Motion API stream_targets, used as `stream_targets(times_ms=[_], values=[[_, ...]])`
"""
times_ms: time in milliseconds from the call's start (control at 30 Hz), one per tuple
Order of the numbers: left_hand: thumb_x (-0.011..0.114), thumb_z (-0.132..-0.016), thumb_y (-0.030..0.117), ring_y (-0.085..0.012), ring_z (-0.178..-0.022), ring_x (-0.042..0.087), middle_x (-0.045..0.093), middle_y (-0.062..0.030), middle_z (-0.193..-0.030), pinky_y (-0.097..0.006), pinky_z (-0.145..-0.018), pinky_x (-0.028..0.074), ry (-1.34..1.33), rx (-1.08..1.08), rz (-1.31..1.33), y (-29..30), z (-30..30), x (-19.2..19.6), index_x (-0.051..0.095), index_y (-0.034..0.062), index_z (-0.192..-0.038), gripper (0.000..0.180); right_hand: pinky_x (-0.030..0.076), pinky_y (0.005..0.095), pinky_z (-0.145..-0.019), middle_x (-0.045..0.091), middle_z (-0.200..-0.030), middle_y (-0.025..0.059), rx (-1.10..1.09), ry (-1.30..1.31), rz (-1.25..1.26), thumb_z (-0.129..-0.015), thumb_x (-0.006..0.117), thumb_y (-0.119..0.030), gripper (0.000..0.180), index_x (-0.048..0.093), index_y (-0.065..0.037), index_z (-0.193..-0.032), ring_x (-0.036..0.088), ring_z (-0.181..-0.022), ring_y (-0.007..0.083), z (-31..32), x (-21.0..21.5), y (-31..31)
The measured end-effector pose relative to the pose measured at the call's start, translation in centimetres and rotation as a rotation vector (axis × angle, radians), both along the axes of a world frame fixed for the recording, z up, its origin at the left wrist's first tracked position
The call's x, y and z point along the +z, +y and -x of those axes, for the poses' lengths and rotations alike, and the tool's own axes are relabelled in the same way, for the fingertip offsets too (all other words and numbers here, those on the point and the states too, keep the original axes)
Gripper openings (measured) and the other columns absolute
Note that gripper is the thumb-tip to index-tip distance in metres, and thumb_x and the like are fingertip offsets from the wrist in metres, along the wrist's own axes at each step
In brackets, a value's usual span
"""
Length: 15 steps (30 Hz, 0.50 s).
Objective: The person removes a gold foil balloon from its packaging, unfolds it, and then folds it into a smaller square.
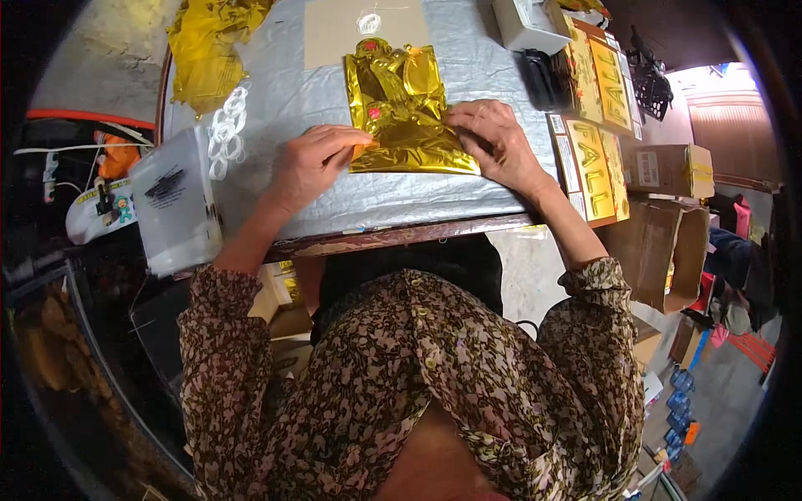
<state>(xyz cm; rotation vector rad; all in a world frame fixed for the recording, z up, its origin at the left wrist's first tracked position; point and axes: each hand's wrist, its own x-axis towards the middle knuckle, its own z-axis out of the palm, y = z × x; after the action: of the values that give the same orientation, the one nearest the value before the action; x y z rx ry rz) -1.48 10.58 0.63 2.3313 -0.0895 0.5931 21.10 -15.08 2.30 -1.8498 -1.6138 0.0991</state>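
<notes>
- I see a flattened gold foil balloon [405, 104] lying in the middle of the grey-covered surface [334, 196].
- My left hand [311, 164] pinches its lower left edge, fingers closed on the foil.
- My right hand [493, 138] presses on its right edge, fingers together.
- A cardboard sheet [334, 33] lies just behind the balloon.
- Packaged gold letter balloons [595, 159] sit to the right; a clear plastic box [175, 200] sits left.

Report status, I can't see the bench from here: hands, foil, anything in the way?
Left hand pinching gold foil stack at its left edge. Right hand pressing its right edge. Stack flat on grey table cover. Nothing in the way.
</notes>
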Motion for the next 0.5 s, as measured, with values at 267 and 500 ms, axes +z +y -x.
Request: stream_targets(times_ms=[267, 500], values=[[0.075, -0.085, -0.004, -0.0255, -0.101, 0.075, 0.078, -0.0076, -0.106, -0.035, -0.088, 0.058, 0.039, 0.001, 0.040, -1.4, 1.3, 0.7, 0.076, 0.0088, -0.108, 0.027, 0.044, 0.0407, -0.101, 0.069, -0.124, 0.0032, 0.084, -0.159, 0.028, -0.081, 0.075, -0.004, 0.037, 0.075, -0.011, -0.117, 0.061, -0.113, 0.0271, 0.7, -0.1, -0.3], [0.073, -0.077, -0.010, -0.0292, -0.108, 0.073, 0.074, -0.0109, -0.116, -0.038, -0.096, 0.057, 0.082, 0.009, -0.001, -2.5, 1.3, 2.7, 0.072, 0.0033, -0.113, 0.039, 0.047, 0.0405, -0.099, 0.071, -0.119, 0.0045, 0.096, -0.107, 0.021, -0.080, 0.074, -0.001, 0.034, 0.076, -0.009, -0.113, 0.063, -0.110, 0.0274, 0.8, -0.4, 0.0]])
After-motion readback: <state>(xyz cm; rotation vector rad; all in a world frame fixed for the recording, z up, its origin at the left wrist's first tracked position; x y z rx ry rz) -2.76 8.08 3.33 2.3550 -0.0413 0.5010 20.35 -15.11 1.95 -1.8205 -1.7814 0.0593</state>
